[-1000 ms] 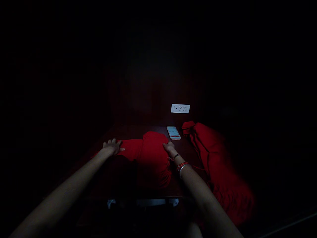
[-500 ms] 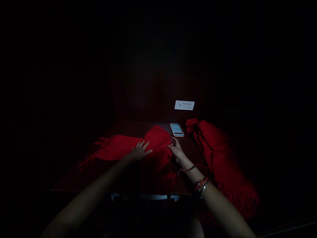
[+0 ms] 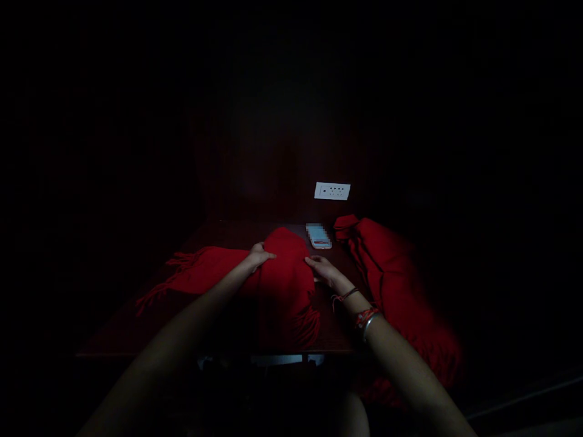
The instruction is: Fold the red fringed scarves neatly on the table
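A red fringed scarf (image 3: 286, 291) lies bent over itself on the dark table, one tasselled end reaching left and the other hanging toward the front edge. My left hand (image 3: 259, 256) grips the left side of the fold, its thumb on top of the cloth and its fingers partly hidden. At the opposite side, my right hand (image 3: 322, 269) pinches the scarf's right edge between thumb and fingers. Bracelets circle my right wrist and forearm.
A phone (image 3: 319, 237) with a lit screen lies behind my right hand. More red fringed cloth (image 3: 392, 261) is heaped along the right. A white socket plate (image 3: 332, 191) is on the wall behind the dark table (image 3: 122, 334). The surroundings are very dark.
My left hand has gone from lying spread on the scarf to gripping the fold's left side. My right hand has closed on the right edge. The view has shifted slightly.
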Available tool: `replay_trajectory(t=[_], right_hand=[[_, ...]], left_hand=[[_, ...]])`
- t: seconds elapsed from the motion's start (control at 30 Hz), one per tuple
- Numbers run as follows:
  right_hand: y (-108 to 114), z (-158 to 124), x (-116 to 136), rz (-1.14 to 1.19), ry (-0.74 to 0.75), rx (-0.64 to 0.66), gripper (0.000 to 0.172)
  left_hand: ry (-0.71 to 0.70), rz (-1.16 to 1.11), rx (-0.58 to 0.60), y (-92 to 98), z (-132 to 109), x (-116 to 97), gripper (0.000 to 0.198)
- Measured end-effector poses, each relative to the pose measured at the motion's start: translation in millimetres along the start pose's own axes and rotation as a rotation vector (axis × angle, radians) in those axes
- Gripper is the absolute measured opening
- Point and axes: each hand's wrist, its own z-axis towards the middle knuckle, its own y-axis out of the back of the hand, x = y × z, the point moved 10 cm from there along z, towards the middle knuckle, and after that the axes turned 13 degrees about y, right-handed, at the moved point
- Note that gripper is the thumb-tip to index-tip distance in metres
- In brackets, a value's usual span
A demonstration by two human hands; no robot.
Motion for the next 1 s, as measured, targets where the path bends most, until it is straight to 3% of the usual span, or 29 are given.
replay_trajectory(t=[0.07, 0.13, 0.23, 0.3, 0.4, 0.53, 0.77, 0.9, 1.0], right_hand=[[10.6, 7.8, -3.4, -0.011, -0.022, -0.013, 0.031], [14.0, 20.4, 5.6, -0.001, 0.062, -0.016, 0.037], [-11.3, 39.0, 38.0, 0.066, 0.314, 0.144, 0.046], [-33.9, 44.3, 62.0, 0.108, 0.477, 0.266, 0.043], [-46.3, 48.9, 82.0, 0.141, 0.582, 0.245, 0.031], [-48.0, 41.7, 83.2, 0.167, 0.548, 0.194, 0.020], [-62.3, -2.6, 87.2, 0.283, 0.444, 0.478, 0.031], [-37.3, -19.1, 95.2, 0.089, 0.294, 0.544, 0.028], [-1.8, -35.2, 106.2, -0.035, 0.132, 0.596, 0.019]], left_hand=[[-0.096, -0.032, 0.040, -1.2, -7.3, -24.3, 0.065], [-0.231, -0.038, 0.137, -3.0, -22.9, -55.8, 0.072], [-0.412, 0.077, 0.241, 1.0, -54.0, -102.6, 0.078], [-0.490, 0.166, 0.256, 9.9, -71.8, -128.4, 0.079], [-0.590, 0.265, 0.228, 27.7, -91.0, -159.9, 0.076], [-0.597, 0.272, 0.215, 44.0, -98.2, -181.2, 0.074], [-0.495, 0.057, 0.268, 37.2, -94.4, -197.4, 0.072], [-0.465, -0.009, 0.300, 35.9, -90.1, -207.5, 0.070], [-0.484, -0.071, 0.314, 44.7, -84.6, -213.6, 0.070]])
